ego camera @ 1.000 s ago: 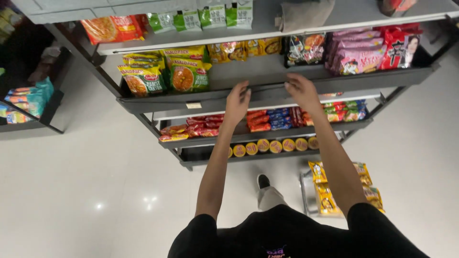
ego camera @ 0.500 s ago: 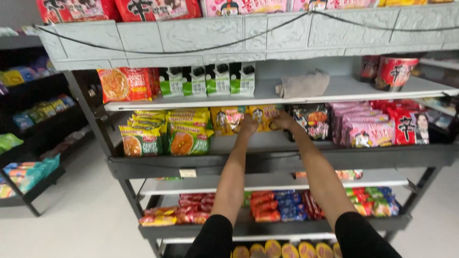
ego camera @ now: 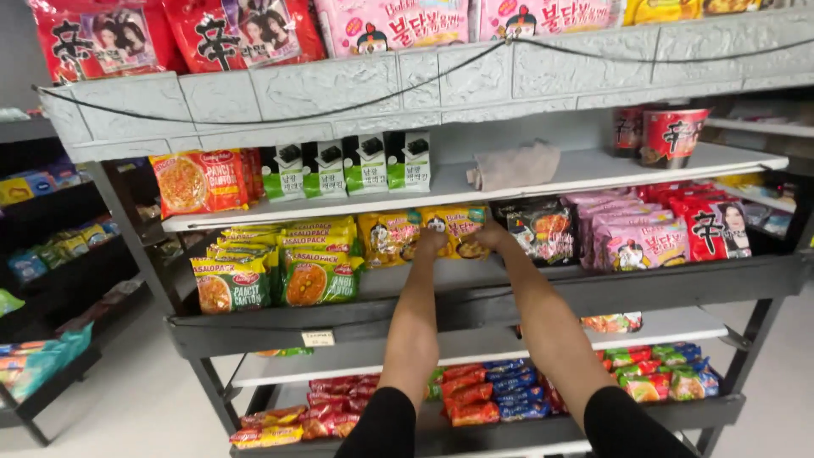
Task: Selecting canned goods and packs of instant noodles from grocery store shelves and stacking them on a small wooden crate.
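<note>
**Both hands on the yellow noodle packs**

While we stand in front of the grey metal shop rack (ego camera: 475,293), we stretch both arms up to its middle shelf. Our left hand (ego camera: 430,244) and our right hand (ego camera: 492,235) are close together, side by side, on the shiny yellow noodle packs (ego camera: 458,222). The packs stand upright in a short row, straight ahead of us and a bit above our elbows. The row runs from left to right, and it sits between our two hands. Each hand is about as near as the other. Our fingers look bent over the front of the packs, but we cannot tell how tightly they hold. Just to the right stands a black noodle pack (ego camera: 543,229). To the left lie green and yellow noodle packs (ego camera: 318,276). A crumpled beige cloth (ego camera: 513,165) rests on the shelf above.
</note>
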